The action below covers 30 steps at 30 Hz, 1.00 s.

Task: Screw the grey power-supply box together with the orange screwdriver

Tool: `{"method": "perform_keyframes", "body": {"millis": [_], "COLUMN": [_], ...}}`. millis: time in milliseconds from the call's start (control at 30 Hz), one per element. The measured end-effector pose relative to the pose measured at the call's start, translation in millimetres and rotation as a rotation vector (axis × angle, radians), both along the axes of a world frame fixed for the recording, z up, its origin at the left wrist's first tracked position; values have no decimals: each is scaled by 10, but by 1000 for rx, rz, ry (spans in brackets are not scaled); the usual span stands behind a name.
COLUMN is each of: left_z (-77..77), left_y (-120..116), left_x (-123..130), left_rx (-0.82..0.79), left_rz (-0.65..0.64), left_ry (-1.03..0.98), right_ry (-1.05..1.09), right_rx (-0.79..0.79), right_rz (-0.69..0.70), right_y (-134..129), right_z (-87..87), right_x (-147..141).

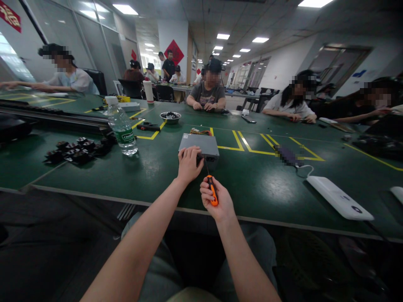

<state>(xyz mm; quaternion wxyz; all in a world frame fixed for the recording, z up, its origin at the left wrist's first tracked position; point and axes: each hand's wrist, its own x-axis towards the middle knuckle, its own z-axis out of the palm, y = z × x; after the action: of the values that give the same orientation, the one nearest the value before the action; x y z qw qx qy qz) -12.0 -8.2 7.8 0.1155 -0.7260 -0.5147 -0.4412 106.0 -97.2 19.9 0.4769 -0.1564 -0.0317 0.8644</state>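
A grey metal computer power supply [201, 143] sits on the green table in front of me, a bundle of coloured wires [200, 132] at its far side. My left hand [189, 163] grips its near left edge, fingers bent over the top and thumb by the near face. In my right hand [218, 199] is an orange-and-black screwdriver [213, 191], the fingers closed around its handle. Its thin shaft points away from me to the near face of the power supply, beside my left thumb. Whether the tip sits in a screw is too small to tell.
Left of my hands stands a water bottle [122, 128] near a pile of black parts [80, 151]. Farther back are a metal bowl [170, 118] of dark parts and a white cup [147, 91]. A white power bank [338, 197] lies right. Several people sit around the table.
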Motion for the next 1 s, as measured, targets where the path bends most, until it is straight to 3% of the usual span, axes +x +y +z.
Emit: {"method": "perform_keyframes", "body": {"millis": [200, 467, 700, 867, 1000], "left_z": [13, 19, 9, 13, 21], "left_y": [-7, -13, 5, 1, -12], "left_x": [8, 12, 18, 12, 6], "left_rx": [-12, 4, 12, 6, 8], "left_rz": [9, 19, 21, 9, 11], "left_ry": [-4, 7, -8, -7, -5], "right_ry": [-17, -34, 137, 35, -51], "right_rx": [-7, -166, -212, -175, -182], "right_rz": [3, -108, -20, -30, -151], "right_y": [12, -1, 0, -24, -36], "right_z": [-8, 140, 239, 258, 235], "right_x": [-4, -45, -14, -73, -87]}}
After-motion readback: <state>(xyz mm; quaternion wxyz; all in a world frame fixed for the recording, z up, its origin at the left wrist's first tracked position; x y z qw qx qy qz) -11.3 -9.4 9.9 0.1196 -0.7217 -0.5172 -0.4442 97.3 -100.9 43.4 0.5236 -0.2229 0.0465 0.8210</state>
